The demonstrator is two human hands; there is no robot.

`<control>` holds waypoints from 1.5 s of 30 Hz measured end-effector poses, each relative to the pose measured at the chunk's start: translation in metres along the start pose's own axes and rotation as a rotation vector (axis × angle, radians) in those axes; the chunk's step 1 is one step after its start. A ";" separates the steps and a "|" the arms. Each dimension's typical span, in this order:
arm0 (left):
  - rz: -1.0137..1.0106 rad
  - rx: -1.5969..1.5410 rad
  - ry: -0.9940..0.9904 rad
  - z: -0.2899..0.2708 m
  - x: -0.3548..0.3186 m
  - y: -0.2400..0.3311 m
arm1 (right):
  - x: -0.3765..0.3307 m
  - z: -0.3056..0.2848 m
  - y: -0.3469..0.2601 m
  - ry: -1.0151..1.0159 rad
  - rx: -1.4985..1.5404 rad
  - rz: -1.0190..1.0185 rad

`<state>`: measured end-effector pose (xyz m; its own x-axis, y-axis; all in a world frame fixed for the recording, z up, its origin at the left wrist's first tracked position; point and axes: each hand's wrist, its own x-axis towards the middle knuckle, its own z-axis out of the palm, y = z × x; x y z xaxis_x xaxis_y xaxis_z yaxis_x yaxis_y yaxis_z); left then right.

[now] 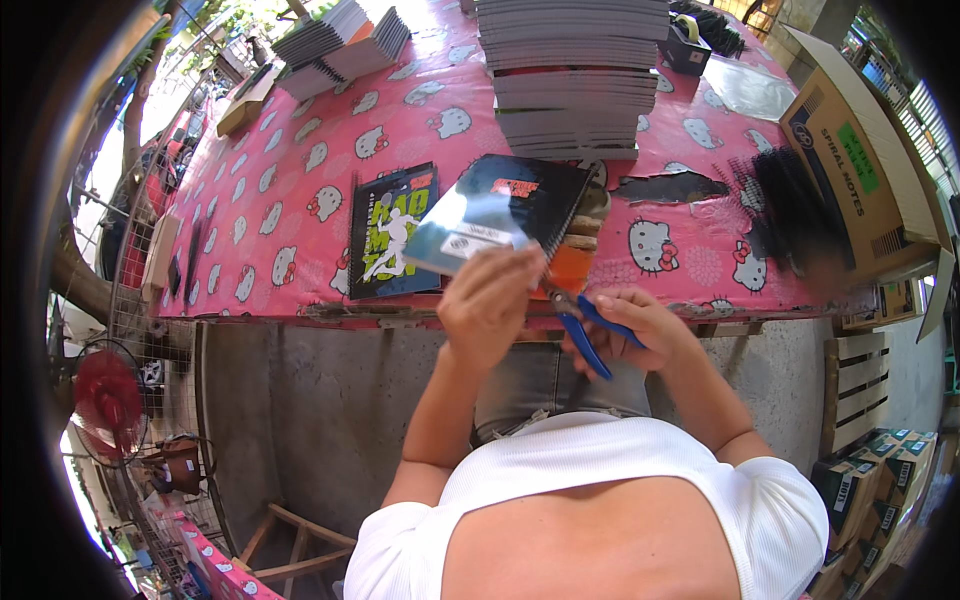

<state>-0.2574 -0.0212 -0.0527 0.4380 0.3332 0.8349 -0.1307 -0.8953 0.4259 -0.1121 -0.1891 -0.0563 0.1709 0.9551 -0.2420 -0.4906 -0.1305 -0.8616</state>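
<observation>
A dark spiral notebook (490, 210) with a glossy cover is tilted over the table's near edge. My left hand (488, 305) is closed on its lower corner, beside the black coil binding. In my right hand (640, 330) are blue-handled pliers (595, 338), the handles slightly apart. The jaws point at the lower end of the coil, close to my left fingertips; whether they touch the wire cannot be made out. Under and left of this notebook lies another notebook (385, 240) with green lettering and a white figure on its black cover.
A tall stack of notebooks (570, 75) stands behind, with a smaller pile (340, 55) at far left. Black spiral coils (795, 215) lie by an open cardboard box (865, 150) at right. A tape dispenser (688, 48) sits behind. The pink tablecloth (300, 240) is torn near the coils.
</observation>
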 end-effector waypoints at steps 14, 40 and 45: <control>-0.139 0.545 0.326 -0.155 0.129 -0.060 | 0.056 -0.077 -0.097 0.777 -1.535 -1.019; -0.387 -0.600 -0.174 -0.041 0.082 -0.027 | 0.042 -0.046 -0.033 0.349 -0.616 -0.877; -0.367 -0.541 -0.224 -0.029 0.077 -0.030 | 0.050 -0.046 0.001 0.445 -0.918 -0.932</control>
<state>-0.2460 0.0396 0.0092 0.7040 0.4654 0.5364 -0.3388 -0.4437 0.8297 -0.0648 -0.1535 -0.0894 0.4629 0.6435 0.6096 0.6585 0.2108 -0.7225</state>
